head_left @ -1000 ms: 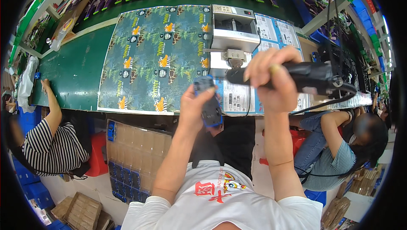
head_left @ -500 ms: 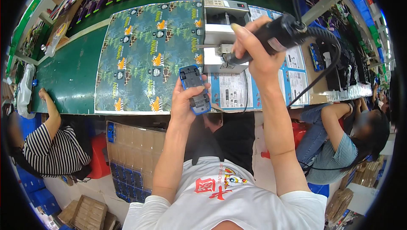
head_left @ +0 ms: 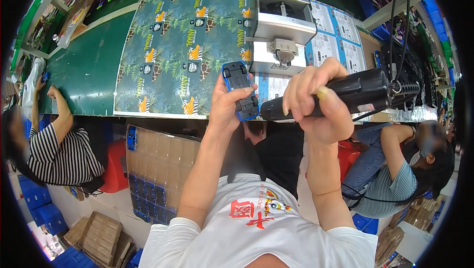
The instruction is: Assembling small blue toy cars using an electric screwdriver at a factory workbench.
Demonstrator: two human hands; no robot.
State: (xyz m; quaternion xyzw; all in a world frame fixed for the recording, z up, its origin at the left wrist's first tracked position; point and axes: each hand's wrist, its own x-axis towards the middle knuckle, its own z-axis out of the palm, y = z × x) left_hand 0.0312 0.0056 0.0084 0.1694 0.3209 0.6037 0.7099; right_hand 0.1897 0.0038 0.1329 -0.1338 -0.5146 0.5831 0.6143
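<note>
My left hand (head_left: 225, 105) is closed around a blue toy car (head_left: 237, 78), its black underside turned up and the thumb pressed across the chassis. In my right hand (head_left: 318, 97) is a black electric screwdriver (head_left: 363, 90), lying nearly level with its nose toward the left. That nose is at the car's near end; whether it touches cannot be told, and the bit does not show. Just beyond both hands stands a metal screw feeder (head_left: 264, 53) on the bench.
Printed sheets with animal pictures (head_left: 182, 55) cover the bench to the left. A cardboard tray (head_left: 163, 154) with several blue cars is below the bench edge. Co-workers sit at left (head_left: 64, 164) and right (head_left: 390, 184). Cables (head_left: 402, 26) hang above the screwdriver.
The screwdriver has come away from the screw feeder toward me, swinging from steep to nearly level, its nose now at the car. The car and left hand have shifted slightly right and up in view.
</note>
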